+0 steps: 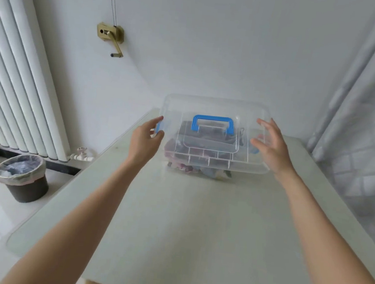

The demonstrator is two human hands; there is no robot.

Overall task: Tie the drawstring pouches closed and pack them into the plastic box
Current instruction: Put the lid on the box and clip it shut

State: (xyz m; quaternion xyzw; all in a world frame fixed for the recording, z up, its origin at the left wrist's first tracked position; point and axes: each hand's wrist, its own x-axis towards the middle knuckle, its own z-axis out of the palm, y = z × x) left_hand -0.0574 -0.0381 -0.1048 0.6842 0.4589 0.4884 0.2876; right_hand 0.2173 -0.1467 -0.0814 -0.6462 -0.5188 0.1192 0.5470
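Note:
A clear plastic box (214,162) stands on the far part of the pale table (185,221), its transparent lid (212,107) on top with a blue handle (214,122). Through the plastic I see several coloured fabric pouches (193,168) bunched inside. My left hand (144,137) is at the box's left side, thumb and fingers curled round the blue side latch (158,127). At the box's right edge my right hand (271,143) is spread, fingers straight, close to or touching the lid's right rim.
A white radiator (20,84) lines the left wall, with a lined dark waste bin (21,176) on the floor beside the table. A brass crank fitting (111,35) hangs on the wall. A pale curtain (365,136) hangs at the right.

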